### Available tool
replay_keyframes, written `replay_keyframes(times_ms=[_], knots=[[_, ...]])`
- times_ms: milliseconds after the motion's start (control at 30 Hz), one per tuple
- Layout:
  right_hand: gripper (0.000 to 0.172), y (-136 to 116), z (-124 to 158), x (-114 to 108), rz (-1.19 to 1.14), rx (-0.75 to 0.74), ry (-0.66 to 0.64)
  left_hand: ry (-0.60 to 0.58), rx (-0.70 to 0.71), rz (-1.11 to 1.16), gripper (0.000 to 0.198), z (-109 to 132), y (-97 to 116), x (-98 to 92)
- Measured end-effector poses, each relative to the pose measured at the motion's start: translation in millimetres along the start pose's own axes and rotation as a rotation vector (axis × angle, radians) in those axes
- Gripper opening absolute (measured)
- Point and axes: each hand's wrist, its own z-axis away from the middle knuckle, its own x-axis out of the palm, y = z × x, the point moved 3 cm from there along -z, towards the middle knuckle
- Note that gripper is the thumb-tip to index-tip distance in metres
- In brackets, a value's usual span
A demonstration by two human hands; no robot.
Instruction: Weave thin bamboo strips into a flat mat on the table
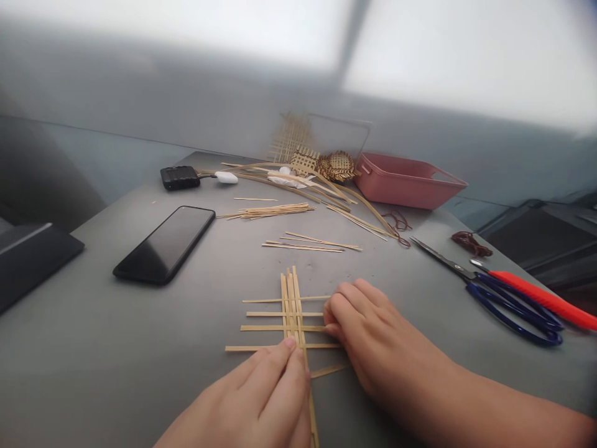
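Observation:
A small lattice of thin bamboo strips (289,311) lies flat on the grey table (93,361), upright strips crossing several horizontal ones. My left hand (261,398) rests on the lower end of the upright strips, fingers stretched flat and close together, pressing them down. My right hand (368,336) lies at the right ends of the horizontal strips, its fingertips curled against them.
A black phone (165,244) lies to the left. Loose bamboo strips (275,211) and woven pieces (326,165) lie behind, beside a pink tray (405,180). Blue-handled scissors (494,289), a red-handled tool (541,300) and dark cord (471,242) are at right. A dark object (28,258) sits far left.

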Motion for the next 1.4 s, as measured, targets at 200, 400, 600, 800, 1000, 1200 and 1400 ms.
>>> replay_keyframes(times_ms=[200,400,600,800,1000,1200,1400], knots=[[0.015,-1,-6,-11,-0.153,0.096,-0.135,-0.033,0.020,-0.021,0.034,4,0,0.9],[0.018,4,-13,-11,-0.264,0.105,-0.199,-0.005,0.001,-0.005,0.035,4,0,-0.3],[0.024,6,-13,-7,-0.369,0.000,-0.145,-0.022,0.000,0.022,0.034,5,-2,2.7],[0.020,6,-10,-8,-0.350,-0.054,-0.188,-0.004,-0.005,0.012,0.030,5,-2,3.3],[0.020,8,-15,-11,-0.504,0.075,-0.141,-0.039,0.032,0.013,0.031,3,-2,0.2],[0.012,12,-26,-15,-0.594,0.403,-0.314,-0.036,0.039,0.015,0.032,5,-2,-1.5],[0.013,12,-31,-13,-0.533,0.477,-0.310,-0.010,0.044,0.025,0.032,4,-3,-1.9]])
